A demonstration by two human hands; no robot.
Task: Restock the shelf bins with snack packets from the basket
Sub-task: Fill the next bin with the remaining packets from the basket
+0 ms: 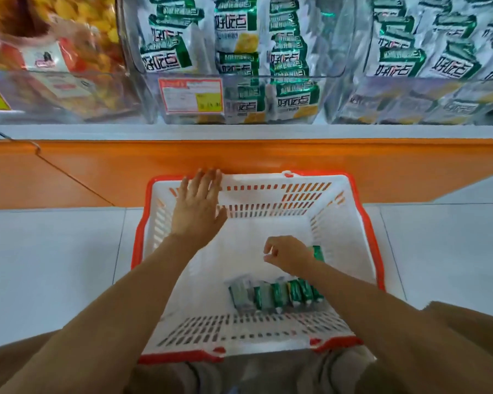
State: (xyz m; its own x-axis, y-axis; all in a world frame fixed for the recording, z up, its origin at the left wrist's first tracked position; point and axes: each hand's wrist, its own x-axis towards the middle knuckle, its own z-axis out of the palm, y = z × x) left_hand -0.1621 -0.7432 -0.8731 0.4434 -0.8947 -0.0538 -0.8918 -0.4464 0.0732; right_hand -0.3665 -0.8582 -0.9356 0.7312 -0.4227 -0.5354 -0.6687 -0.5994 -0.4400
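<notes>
The snack packets [273, 297] lie in a short row on the floor of the basket [268, 179], toward its near right side, green and silver, overlapping one another; one more green packet [318, 253] sits a little farther in, at the right hand [289, 255]. That hand is down inside the basket with its fingers curled, and it grips this green packet, whose end shows past the knuckles. The left hand [197, 209] is spread flat with straight fingers and holds nothing; it is over the far left corner of the basket, fingertips at the far rim; whether it touches the rim I cannot tell.

The basket is white with an orange rim and stands on the pale tiled floor [54, 251], its far side against the orange shelf base [268, 157]. Above, on a white ledge [239, 132], stand clear bins; the middle bin [328, 52] and the right bin [350, 103] hold green and white packets of the same kind; the left bin [125, 89] holds yellow and orange snacks. A price label [190, 95] is fixed to the front of the middle bin.
</notes>
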